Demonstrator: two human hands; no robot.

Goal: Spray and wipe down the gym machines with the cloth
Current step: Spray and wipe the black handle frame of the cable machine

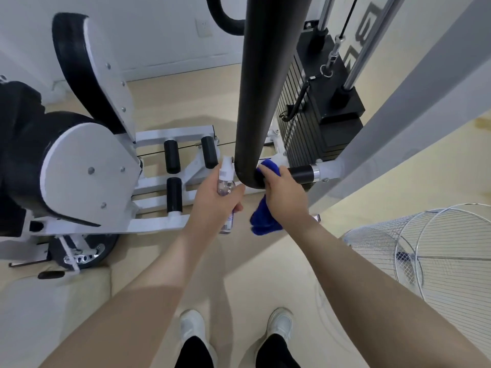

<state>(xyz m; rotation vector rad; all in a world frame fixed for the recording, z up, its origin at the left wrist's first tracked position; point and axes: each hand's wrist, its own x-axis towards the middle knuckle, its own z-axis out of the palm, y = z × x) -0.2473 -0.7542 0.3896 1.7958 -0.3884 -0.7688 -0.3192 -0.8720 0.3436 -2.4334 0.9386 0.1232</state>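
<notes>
Blue and soft, the cloth [265, 219] is bunched in the right hand [285, 193], its fingers curled round it; it looks light and limp, best gripped as a wad. Just left, the left hand [215, 203] is wrapped round a small clear spray bottle [225, 187], likely light and slippery. Beyond both, the cloth's upper fold presses the lower end of the black padded bar [263, 88].

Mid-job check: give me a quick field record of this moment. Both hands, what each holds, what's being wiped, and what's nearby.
left hand: closed around the spray bottle, nozzle end up, beside the bar
right hand: pressing the blue cloth against the lower end of the black padded bar
cloth state: bunched, part hanging below the hand
surface in contact: rounded bottom end of the bar
behind the bar: weight stack
left of frame: white machine frame with black rollers
right of frame: wire basket on the floor
</notes>
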